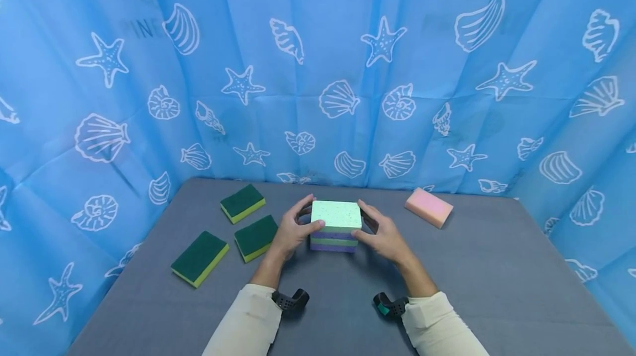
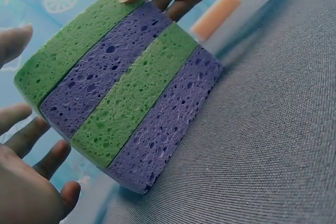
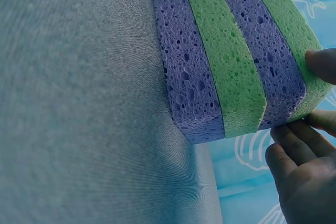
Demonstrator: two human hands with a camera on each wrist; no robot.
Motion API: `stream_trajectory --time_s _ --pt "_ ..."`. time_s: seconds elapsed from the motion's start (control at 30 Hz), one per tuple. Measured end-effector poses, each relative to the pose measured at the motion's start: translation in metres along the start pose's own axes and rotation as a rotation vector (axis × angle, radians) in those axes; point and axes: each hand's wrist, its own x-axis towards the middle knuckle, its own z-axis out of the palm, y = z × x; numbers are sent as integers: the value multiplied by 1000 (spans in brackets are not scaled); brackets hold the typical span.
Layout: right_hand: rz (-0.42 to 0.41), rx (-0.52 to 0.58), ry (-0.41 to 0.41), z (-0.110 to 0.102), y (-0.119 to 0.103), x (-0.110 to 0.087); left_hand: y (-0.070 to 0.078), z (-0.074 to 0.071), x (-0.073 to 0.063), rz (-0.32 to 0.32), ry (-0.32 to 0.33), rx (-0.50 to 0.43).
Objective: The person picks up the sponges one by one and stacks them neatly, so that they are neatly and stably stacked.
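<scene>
Well, right hand (image 1: pixel 387 239) grips the top green sponge (image 1: pixel 336 214) near its edge — left hand (image 1: pixel 292 230) spread beside the stack (image 1: pixel 333 248) — wide gap to the pink sponge (image 1: pixel 429 207)

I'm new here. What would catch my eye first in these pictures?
Probably the striped stack of green and purple sponges between the left hand and the right hand. Behind it hangs a bright blue curtain printed with white seashells and starfish. A lone pink sponge lies to the right.
</scene>
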Motion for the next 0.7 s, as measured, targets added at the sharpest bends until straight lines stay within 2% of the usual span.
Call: stream_trajectory --time_s 0.33,0.47,0.57,0.7 --pt "3 1 15 3 0 0 -5 0 1 14 4 9" --pt "-3 10 18 2 21 0 -6 0 0 7 12 14" --pt "10 30 36 -3 34 -1 -6 -1 1 6 13 13" --pt "18 51 74 -17 29 -4 -7 -1 1 12 12 10"
